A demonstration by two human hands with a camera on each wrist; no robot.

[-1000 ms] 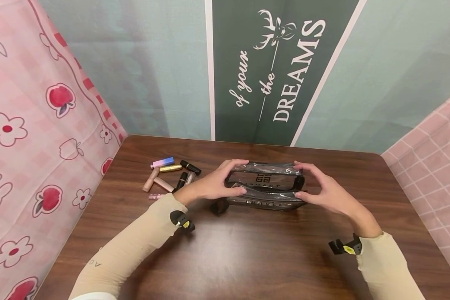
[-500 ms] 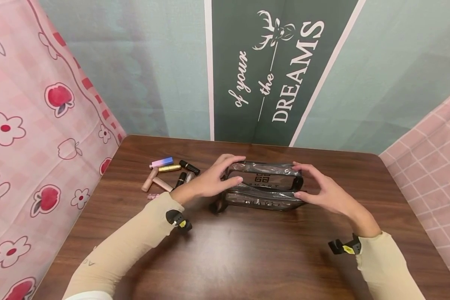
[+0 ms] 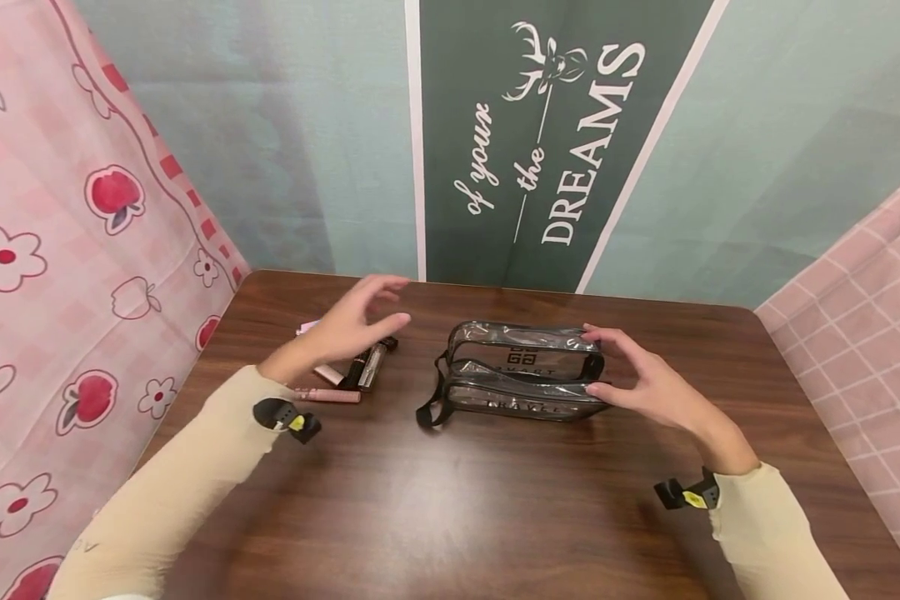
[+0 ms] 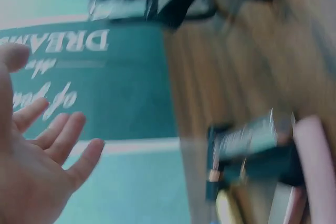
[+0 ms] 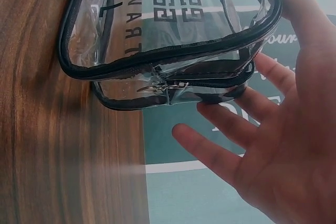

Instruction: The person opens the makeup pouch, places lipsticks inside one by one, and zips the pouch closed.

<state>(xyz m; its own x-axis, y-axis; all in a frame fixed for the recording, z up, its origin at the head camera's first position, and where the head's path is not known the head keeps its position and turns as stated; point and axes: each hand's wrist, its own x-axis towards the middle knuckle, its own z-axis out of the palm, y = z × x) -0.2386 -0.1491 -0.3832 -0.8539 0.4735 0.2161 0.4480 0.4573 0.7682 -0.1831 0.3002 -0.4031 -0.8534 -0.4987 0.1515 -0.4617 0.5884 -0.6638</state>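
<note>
A clear toiletry bag with black piping and black lettering stands on the table with its zipped top gaping. My right hand holds its right end, thumb at the near edge and fingers at the far edge. In the right wrist view the zipper pull hangs near those fingers. My left hand is raised left of the bag, fingers spread and holding nothing. It hovers over a group of lipsticks and lip gloss tubes, hiding part of them. Among them are a pink tube, a glittery tube and a black tube.
The wooden table reaches a teal curtain at the back. A pink patterned cloth hangs at the left and a pink checked one at the right. A black strap trails from the bag's left end.
My left hand has let go of the bag's left end and moved left over the lipsticks and gloss tubes. My right hand has stayed on the bag.
</note>
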